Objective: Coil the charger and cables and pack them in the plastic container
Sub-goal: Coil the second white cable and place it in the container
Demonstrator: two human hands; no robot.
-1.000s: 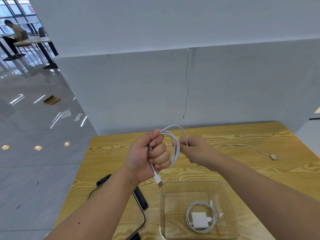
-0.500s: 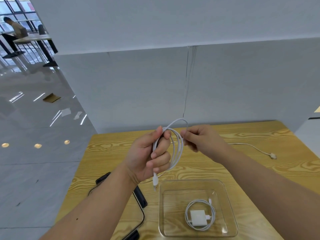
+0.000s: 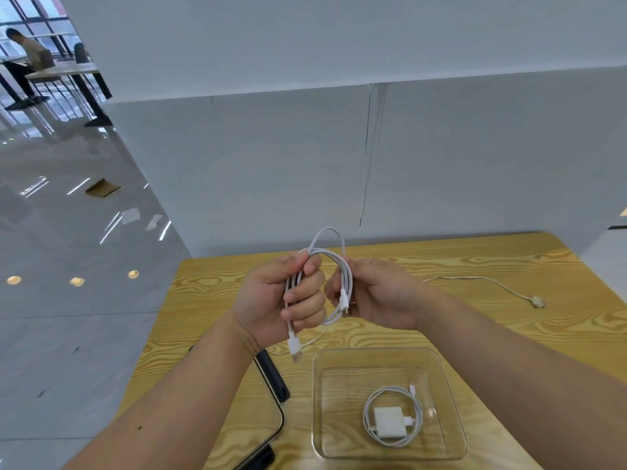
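Right hand [image 3: 380, 295] has drawn in the white cable [image 3: 343, 266] end and pinches it, left hand [image 3: 268, 300] grips the coil; charger [image 3: 390, 424] already in plastic container [image 3: 318, 401], second cable [image 3: 537, 302] lies uncoiled.

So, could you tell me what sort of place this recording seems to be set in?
Probably an open-plan office or shared workspace: a wooden desk walled by grey partition panels, a glossy tiled floor beyond, and a person seated at a table near large windows.

Yellow wood-grain table [image 3: 475, 337], clear plastic container [image 3: 453, 401] near its front, loose white cable [image 3: 502, 285] at right, dark-edged flat object [image 3: 273, 385] front left.
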